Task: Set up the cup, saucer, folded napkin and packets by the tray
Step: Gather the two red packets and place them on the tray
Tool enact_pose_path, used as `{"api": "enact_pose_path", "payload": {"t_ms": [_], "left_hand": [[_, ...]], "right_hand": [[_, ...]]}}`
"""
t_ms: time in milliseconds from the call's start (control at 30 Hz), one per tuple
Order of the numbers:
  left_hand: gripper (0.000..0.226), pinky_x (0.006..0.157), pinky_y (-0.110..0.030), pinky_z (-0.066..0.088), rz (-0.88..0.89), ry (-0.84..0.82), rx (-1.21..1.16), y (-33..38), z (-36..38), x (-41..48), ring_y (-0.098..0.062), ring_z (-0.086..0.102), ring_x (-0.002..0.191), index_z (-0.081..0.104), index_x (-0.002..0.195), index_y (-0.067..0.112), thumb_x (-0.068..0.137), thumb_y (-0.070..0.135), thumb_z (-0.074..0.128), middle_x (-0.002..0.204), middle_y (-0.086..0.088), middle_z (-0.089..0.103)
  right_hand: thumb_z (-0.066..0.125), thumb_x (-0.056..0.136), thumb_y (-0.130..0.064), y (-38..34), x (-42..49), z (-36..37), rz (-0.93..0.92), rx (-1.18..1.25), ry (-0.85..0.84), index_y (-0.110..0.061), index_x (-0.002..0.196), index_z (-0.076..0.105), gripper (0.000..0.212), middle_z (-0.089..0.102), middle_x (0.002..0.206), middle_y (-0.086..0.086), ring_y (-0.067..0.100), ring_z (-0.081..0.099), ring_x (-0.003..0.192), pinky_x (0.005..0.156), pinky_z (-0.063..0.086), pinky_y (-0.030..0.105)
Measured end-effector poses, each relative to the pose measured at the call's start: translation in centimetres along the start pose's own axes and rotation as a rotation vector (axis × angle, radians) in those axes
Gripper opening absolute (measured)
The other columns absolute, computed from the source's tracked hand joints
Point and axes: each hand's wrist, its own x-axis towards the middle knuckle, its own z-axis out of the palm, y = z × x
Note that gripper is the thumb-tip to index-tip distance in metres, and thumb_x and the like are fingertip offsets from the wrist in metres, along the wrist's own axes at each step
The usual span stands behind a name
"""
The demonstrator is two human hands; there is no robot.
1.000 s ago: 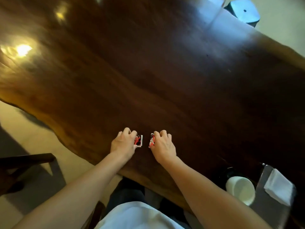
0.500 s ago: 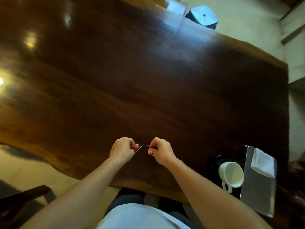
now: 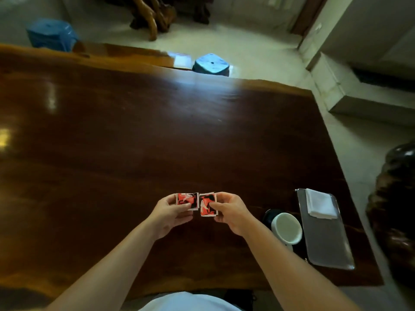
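My left hand pinches a red and black packet, and my right hand pinches a second red and black packet. Both packets are held side by side above the dark wooden table. To the right, a white cup sits on a dark saucer. Beside it lies a grey metal tray with a white folded napkin on its far end.
The table's right edge runs just past the tray, with pale floor beyond. A blue stool stands past the far edge and a blue container at the far left. A dark carved wooden object sits at the right.
Both hands have lifted the packets off the table and turned their printed faces up. The view has tilted up, showing the far edge and floor.
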Motion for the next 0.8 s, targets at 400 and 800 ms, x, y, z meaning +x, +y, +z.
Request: {"api": "enact_pose_path", "payload": {"t_ms": [400, 800], "left_hand": [[0.022, 0.088, -0.050, 0.059, 0.038, -0.147, 0.115, 1.6, 4.7, -0.5, -0.034, 0.074, 0.100, 0.064, 0.119, 0.006, 0.099, 0.015, 0.059, 0.113, -0.019, 0.073], [0.040, 0.092, -0.046, 0.058, -0.023, -0.362, 0.259, 0.5, 7.7, -2.5, -0.039, 0.068, 0.112, 0.071, 0.119, 0.008, 0.103, 0.038, 0.049, 0.121, -0.022, 0.069]], "right_hand": [[0.079, 0.082, -0.007, -1.3, -2.1, -3.1, -0.122, -0.302, -0.056, -0.020, 0.115, 0.064, 0.039, 0.074, 0.102, 0.009, 0.021, 0.075, 0.090, 0.081, 0.063, 0.038], [0.075, 0.085, -0.006, -1.2, -2.4, -3.0, -0.659, -0.735, 0.232, -0.021, 0.135, 0.053, 0.056, 0.057, 0.099, -0.005, 0.009, 0.062, 0.085, 0.075, 0.060, 0.027]]}}
